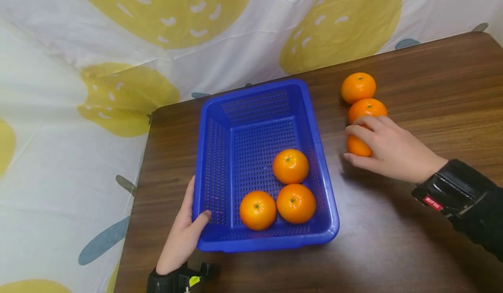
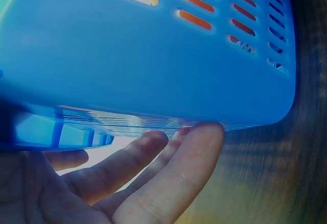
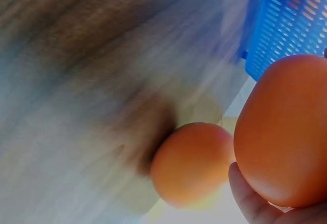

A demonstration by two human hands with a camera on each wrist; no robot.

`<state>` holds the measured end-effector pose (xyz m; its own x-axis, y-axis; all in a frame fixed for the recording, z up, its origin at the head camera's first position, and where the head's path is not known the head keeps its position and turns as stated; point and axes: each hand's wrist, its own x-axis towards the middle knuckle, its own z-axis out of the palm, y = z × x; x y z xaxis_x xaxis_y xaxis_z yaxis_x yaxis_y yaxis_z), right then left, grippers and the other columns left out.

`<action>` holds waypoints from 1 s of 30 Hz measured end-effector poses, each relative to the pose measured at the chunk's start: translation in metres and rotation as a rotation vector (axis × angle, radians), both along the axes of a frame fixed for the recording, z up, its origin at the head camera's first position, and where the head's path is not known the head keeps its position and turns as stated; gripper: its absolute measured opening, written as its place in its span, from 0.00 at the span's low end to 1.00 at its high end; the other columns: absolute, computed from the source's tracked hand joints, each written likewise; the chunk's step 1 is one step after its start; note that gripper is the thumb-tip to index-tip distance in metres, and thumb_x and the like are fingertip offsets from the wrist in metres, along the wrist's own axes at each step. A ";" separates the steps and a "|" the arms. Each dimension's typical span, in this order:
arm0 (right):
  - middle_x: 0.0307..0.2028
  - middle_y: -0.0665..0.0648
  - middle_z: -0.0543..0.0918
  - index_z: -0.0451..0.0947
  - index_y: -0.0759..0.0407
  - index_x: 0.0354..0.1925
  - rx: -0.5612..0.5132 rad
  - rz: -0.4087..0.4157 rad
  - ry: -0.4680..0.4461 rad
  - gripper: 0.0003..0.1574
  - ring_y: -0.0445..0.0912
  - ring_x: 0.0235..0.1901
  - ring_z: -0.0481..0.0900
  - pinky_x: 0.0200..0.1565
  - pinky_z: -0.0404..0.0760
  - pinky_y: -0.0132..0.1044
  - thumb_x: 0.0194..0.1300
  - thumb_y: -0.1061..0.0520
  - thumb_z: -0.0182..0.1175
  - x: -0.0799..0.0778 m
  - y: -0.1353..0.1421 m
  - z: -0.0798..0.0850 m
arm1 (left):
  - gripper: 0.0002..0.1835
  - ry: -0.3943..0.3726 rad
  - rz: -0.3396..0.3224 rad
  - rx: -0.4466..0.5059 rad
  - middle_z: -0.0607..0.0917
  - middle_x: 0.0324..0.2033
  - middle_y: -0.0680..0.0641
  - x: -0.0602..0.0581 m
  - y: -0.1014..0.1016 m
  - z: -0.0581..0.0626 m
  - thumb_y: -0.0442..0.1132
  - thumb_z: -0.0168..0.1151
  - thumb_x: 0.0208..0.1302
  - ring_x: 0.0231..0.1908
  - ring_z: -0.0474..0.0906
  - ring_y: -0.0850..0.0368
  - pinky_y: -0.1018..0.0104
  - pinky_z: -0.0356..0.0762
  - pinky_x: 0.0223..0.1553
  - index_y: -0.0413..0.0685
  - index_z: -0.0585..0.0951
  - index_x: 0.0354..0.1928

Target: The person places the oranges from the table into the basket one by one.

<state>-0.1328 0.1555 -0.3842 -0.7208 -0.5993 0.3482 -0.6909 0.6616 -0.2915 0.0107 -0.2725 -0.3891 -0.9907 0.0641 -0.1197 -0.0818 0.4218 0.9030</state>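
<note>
A blue perforated plastic basket [image 1: 267,243] stands on the table, with three oranges [image 1: 291,166] inside at its front and right. My left hand [image 1: 182,229] grips the basket's left side near the front corner, thumb over the rim and fingers along the outer wall. To the right of the basket, my right hand [image 1: 393,149] holds an orange [image 1: 357,146] between thumb and fingers, partly covering it. Just beyond lie a second orange [image 1: 368,107] and a third orange [image 1: 358,87] in a row. The right wrist view shows the held orange [image 3: 283,137] large at the right.
The dark wooden table [image 1: 393,240] reaches back to a white curtain [image 1: 259,31] printed with yellow fruit, which hangs behind it and along its left side. The basket's far end is close to the table's back edge.
</note>
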 end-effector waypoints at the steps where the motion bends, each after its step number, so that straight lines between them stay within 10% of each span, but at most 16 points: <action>1: 0.43 0.57 0.72 0.74 0.55 0.47 -0.002 0.002 0.004 0.29 0.53 0.40 0.67 0.41 0.74 0.51 0.50 0.41 0.63 0.000 0.000 0.001 | 0.42 0.000 0.000 -0.001 0.52 0.70 0.50 0.000 0.000 0.000 0.27 0.45 0.63 0.58 0.63 0.44 0.33 0.68 0.51 0.70 0.43 0.72; 30: 0.44 0.55 0.73 0.74 0.55 0.47 -0.029 0.093 0.006 0.29 0.50 0.42 0.67 0.42 0.72 0.46 0.53 0.39 0.61 0.006 -0.032 0.044 | 0.42 -0.003 -0.008 -0.014 0.52 0.70 0.48 0.001 0.000 0.001 0.28 0.45 0.63 0.57 0.63 0.44 0.36 0.69 0.52 0.72 0.43 0.71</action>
